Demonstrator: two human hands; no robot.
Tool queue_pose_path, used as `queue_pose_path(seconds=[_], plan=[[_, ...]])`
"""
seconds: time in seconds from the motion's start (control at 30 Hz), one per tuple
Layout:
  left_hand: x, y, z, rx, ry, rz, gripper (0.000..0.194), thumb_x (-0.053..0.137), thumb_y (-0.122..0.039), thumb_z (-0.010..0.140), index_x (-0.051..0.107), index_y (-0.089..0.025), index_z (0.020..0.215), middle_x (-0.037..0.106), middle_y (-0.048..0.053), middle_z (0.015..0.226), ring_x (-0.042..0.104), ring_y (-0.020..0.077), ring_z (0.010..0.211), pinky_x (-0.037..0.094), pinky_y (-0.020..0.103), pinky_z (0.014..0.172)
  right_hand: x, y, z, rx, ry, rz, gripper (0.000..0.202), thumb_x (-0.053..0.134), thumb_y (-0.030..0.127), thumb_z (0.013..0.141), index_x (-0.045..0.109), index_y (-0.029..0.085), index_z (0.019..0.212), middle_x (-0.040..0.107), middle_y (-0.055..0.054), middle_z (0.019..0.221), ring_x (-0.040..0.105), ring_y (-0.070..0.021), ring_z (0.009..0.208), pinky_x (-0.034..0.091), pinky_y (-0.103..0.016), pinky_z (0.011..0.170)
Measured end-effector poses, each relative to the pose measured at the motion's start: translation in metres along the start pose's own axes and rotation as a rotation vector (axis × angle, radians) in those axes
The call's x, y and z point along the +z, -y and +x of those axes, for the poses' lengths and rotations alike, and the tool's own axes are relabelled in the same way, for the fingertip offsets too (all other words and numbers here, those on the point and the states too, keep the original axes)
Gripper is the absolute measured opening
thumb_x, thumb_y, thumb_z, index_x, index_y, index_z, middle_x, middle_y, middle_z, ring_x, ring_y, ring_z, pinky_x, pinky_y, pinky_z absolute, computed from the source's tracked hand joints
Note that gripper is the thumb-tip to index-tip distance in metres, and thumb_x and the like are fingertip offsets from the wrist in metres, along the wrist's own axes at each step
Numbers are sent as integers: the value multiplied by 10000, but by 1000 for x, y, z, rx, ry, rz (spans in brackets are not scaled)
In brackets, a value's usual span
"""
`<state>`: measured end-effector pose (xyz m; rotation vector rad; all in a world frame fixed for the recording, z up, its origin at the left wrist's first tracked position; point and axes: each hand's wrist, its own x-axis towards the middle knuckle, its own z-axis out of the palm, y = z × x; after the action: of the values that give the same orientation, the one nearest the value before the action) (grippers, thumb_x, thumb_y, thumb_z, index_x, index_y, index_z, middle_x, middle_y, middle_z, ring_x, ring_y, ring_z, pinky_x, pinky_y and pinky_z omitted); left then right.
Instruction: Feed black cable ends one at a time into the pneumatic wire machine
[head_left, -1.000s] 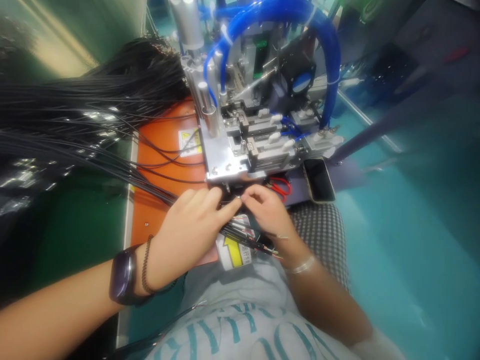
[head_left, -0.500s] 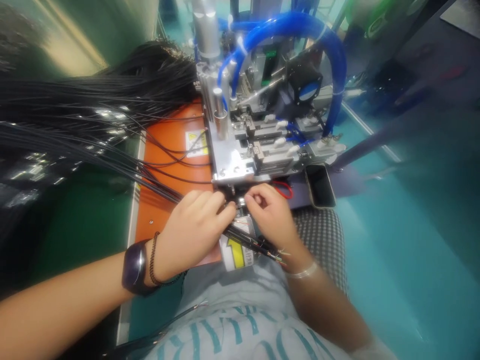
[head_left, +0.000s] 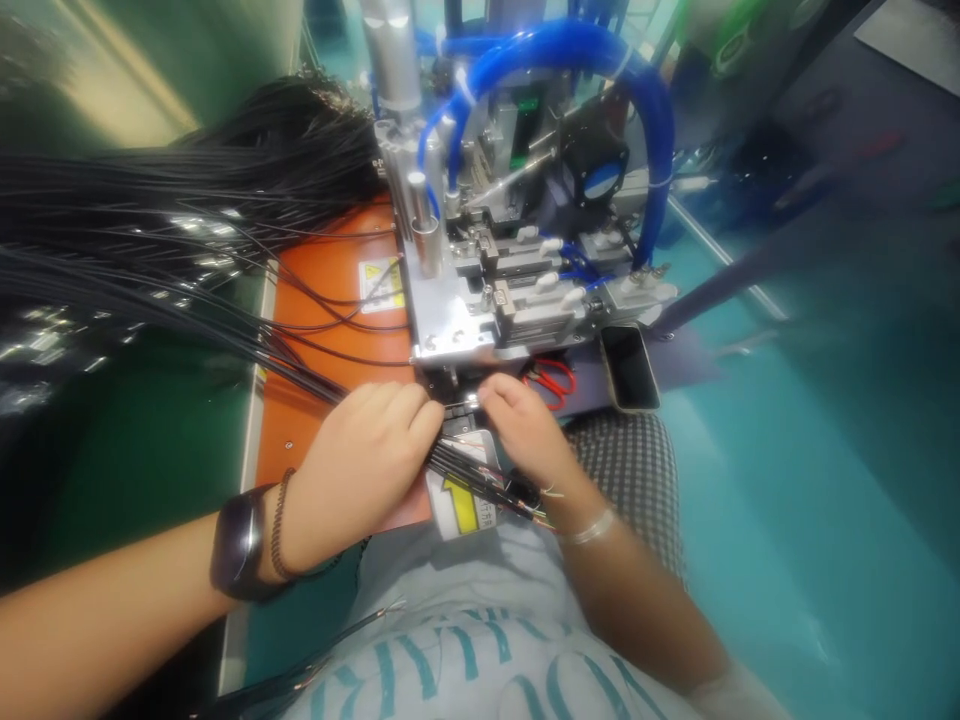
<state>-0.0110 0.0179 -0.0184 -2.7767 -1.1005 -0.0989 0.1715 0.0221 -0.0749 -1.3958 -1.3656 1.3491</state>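
A bundle of thin black cables (head_left: 480,474) runs beneath my left hand (head_left: 369,450), whose fingers are wrapped round it. The stripped ends, with fine coloured wires, stick out to the lower right near my right wrist. My right hand (head_left: 523,425) is closed in a pinch beside a small shiny metal piece (head_left: 472,400) at the front of the machine (head_left: 454,335). What sits between its fingertips is too small to name. A short gap separates the two hands, with a thin line of wire or cable visible in it.
Red looped handles (head_left: 559,384) lie right of my right hand, near a phone (head_left: 630,368). Many long black cables (head_left: 187,190) spread over the orange plate (head_left: 330,345) from the left. A thick blue hose (head_left: 660,130) arches above the machine. A label with a yellow arrow (head_left: 460,505) faces me.
My left hand has moved left, widening the gap to my right hand. More of the red handles shows. The whole view has shifted slightly.
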Motion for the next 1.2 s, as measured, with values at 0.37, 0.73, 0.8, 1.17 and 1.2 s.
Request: queue_pose_path(seconds=[0.37,0.73,0.8,1.17,1.2], plan=[[-19,-15,-8,-25,45,85,341,547,-123,729,618,-54,1055,607,117,763,538,287,765,427,401,625,1,-11,0,94,58,187,233,467,384,866,464,202,721,424,46,615,422,-111,561,363,-229,530],[-15,-12,-4,-100,105,-13,119,510,-96,731,537,-173,817,565,27,663,539,220,610,392,354,567,-12,-15,-7,-462,-125,-439,136,480,228,915,609,209,872,603,-42,877,553,-184,884,437,-322,802],[-14,-11,-4,-108,83,-23,102,519,-106,730,525,-173,806,569,26,664,547,220,612,392,354,566,-12,-20,-6,-501,-126,-529,157,454,235,928,596,204,871,605,-52,862,548,-195,866,439,-342,794],[-8,-14,-4,-94,23,-46,114,527,-76,736,484,-173,775,580,30,654,573,214,601,379,327,546,-14,-27,-14,-676,-252,-741,184,519,188,890,609,188,1050,632,-94,966,558,-227,948,456,-404,849],[-6,-14,-4,-93,15,-55,117,542,-85,726,481,-173,773,579,31,656,574,215,604,379,327,547,-15,-27,-14,-698,-267,-750,176,529,183,884,618,188,1037,635,-89,946,563,-224,932,464,-399,835]])
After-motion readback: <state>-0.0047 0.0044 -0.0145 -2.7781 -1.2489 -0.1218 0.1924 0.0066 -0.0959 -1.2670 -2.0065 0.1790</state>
